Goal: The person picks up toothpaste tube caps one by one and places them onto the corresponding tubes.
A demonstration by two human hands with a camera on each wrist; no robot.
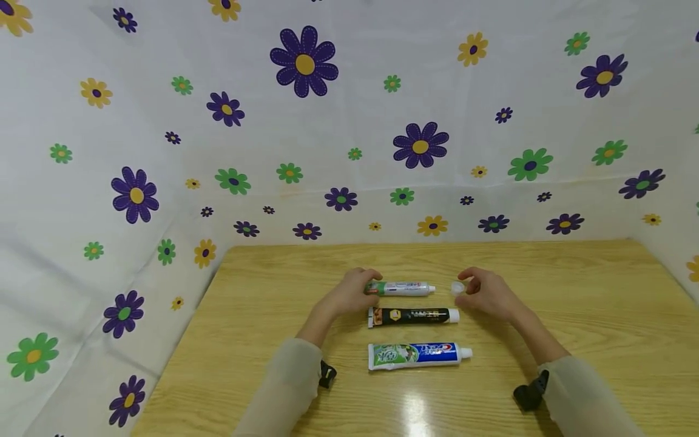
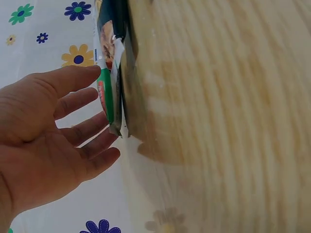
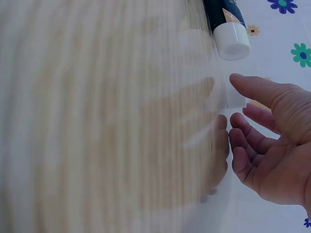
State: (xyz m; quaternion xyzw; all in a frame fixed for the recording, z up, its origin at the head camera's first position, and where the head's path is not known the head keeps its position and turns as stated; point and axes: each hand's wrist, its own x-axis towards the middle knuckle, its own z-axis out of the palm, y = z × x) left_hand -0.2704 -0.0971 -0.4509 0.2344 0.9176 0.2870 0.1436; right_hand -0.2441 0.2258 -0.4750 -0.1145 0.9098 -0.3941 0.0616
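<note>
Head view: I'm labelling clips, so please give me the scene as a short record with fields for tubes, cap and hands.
Surface: wood-grain table
Farthest: green-and-white tube, narrow tip pointing right
Middle: black tube, wide white end at right
Nearest: blue-and-green tube, white tip pointing right
Loose part: small whitish cap, right of the farthest tip, apart from it
Left hand: thumb and fingers about the green end of the farthest tube
Right hand: fingertips at the cap; firm grip unclear
</note>
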